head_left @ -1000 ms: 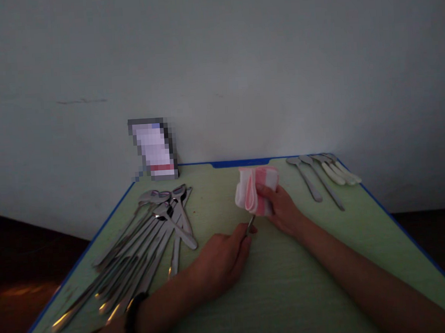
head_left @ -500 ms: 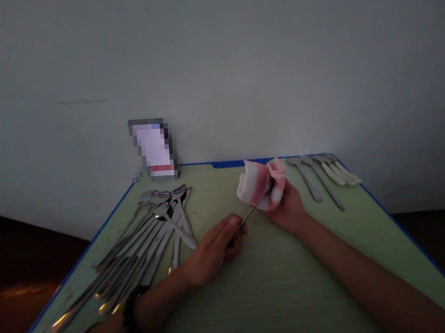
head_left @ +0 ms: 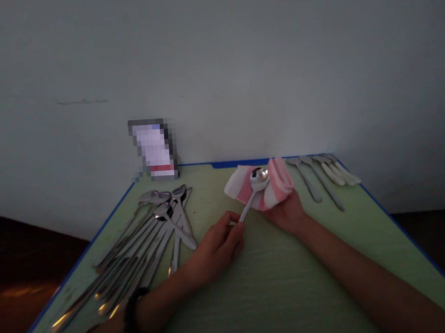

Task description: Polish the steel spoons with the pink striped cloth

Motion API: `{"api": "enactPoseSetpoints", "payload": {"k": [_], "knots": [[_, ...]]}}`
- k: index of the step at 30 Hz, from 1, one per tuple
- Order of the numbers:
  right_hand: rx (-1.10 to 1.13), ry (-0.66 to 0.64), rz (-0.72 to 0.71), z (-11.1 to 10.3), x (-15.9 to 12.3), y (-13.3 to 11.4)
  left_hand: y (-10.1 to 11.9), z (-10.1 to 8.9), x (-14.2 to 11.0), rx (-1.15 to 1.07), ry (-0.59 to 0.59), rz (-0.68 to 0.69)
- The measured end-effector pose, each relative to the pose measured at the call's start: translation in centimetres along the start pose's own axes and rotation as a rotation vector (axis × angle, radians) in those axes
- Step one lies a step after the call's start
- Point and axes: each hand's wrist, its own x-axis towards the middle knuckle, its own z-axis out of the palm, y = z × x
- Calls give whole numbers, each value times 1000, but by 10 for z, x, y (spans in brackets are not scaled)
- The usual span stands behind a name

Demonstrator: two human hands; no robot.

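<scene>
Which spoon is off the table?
The spoon in the left hand, its bowl over the cloth; the other spoons lie on the table.

Black beaded bracelet (head_left: 136,320) on the left wrist, bare forearms.

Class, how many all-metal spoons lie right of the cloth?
2: one spoon nearest the cloth, the other spoon just right of it, beside white-handled cutlery, which may hide more.

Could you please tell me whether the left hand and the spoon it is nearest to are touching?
Touching: the head view shows the left hand with its fingers closed around the handle of the spoon.
</scene>
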Motion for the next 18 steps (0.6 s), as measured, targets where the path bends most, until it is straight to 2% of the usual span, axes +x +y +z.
{"api": "enactPoseSetpoints", "payload": {"k": [6, 10, 18], "knots": [[-138, 185, 47, -8, 0, 8, -3, -1, 2, 263, -3, 55], [-238, 179, -18, -10, 0, 12, -4, 1, 1, 382, 14, 100], [-321, 182, -59, -7, -3, 13, 1, 1, -1, 454, -65, 112]]}}
